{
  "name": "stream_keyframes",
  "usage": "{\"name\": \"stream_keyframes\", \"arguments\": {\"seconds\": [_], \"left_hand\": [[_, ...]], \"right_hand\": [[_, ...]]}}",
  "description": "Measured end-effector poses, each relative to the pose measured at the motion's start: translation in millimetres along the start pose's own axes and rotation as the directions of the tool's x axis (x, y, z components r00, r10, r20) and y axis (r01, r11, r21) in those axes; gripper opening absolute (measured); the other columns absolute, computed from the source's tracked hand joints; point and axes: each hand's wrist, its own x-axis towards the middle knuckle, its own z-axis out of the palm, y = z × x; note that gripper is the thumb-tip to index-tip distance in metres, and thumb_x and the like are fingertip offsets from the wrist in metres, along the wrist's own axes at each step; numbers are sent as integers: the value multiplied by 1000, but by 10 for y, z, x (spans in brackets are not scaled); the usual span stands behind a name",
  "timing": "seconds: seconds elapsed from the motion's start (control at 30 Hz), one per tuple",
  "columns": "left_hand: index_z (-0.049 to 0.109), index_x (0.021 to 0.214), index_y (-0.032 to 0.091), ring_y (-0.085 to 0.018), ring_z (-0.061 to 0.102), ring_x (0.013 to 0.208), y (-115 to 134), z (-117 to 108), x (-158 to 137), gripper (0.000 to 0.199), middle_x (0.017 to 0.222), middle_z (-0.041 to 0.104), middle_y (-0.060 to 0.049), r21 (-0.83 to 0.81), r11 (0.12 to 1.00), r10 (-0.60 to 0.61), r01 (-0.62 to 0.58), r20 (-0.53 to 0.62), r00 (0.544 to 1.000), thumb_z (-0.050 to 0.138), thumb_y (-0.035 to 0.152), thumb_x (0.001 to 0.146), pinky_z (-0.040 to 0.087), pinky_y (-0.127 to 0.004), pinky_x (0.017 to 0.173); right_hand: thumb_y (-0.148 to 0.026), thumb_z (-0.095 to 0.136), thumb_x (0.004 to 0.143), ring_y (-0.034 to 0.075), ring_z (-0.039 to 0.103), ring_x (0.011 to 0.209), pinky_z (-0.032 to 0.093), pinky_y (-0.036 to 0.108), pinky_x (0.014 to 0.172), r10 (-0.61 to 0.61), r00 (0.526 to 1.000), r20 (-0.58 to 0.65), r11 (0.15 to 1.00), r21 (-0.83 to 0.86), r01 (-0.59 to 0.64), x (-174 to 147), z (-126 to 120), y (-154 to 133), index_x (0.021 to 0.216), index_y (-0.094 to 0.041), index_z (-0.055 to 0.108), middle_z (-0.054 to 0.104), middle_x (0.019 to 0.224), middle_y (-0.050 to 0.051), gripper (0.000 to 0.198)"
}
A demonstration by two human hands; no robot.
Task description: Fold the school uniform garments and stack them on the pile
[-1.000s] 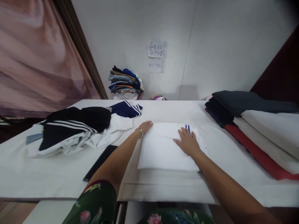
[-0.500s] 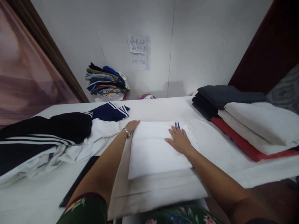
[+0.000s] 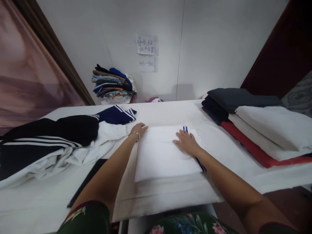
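White cloth covers the table [image 3: 170,113], smooth in most places and softly rippled to the right of the folded white garment [image 3: 156,156], which lies near the table's front edge, in front of the person. Beneath that garment, and showing on its near side, is a greyer pale sheet [image 3: 168,196] with a crease running across it.

The right hand [image 3: 187,143] rests flat on the garment's right part, fingers spread, close by two blue stripes [image 3: 185,128]. The left hand [image 3: 140,130], with a bracelet [image 3: 135,134] at the wrist, is at its far left corner, fingers close together; whether they pinch the fabric I cannot tell.

Left of the garment is a loose heap: a black piece with white stripes [image 3: 80,130], rumpled white cloth [image 3: 110,131] and a navy piece [image 3: 113,115]. Nearer the person on that side, a flat black object [image 3: 85,183] is partly hidden by the forearm. To the garment's right stands a stack of dark grey [image 3: 241,97], off-white [image 3: 273,126] and red [image 3: 253,149] clothing.

Beyond the garment rises a pale wall [image 3: 207,42] bearing two handwritten papers [image 3: 148,45]; farther left, past the table, is a mixed clothes pile [image 3: 112,83]. Far to the garment's left hangs a pink curtain [image 3: 24,58]; far right, a dark red panel [image 3: 280,55].
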Motion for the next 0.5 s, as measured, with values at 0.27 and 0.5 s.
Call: {"name": "stream_keyframes", "arguments": {"seconds": [0.27, 0.5], "left_hand": [[41, 139, 19, -25, 22, 141, 362, 338, -698, 61, 152, 28, -10, 216, 920, 307, -327, 119, 944, 36, 55, 90, 13, -46, 114], [37, 142, 22, -23, 18, 142, 304, 450, -759, 61, 153, 26, -7, 230, 918, 299, -324, 137, 944, 29, 56, 91, 8, -46, 115]], "right_hand": [[-59, 28, 91, 28, 12, 142, 9, 52, 112, 10, 1000, -15, 998, -64, -11, 468, -148, 199, 143, -20, 33, 22, 154, 10, 65], [-64, 29, 89, 27, 21, 140, 17, 47, 112, 106, 991, 87, 988, 106, -115, 615, 45, 513, 146, -20, 29, 25, 153, 10, 72]]}}
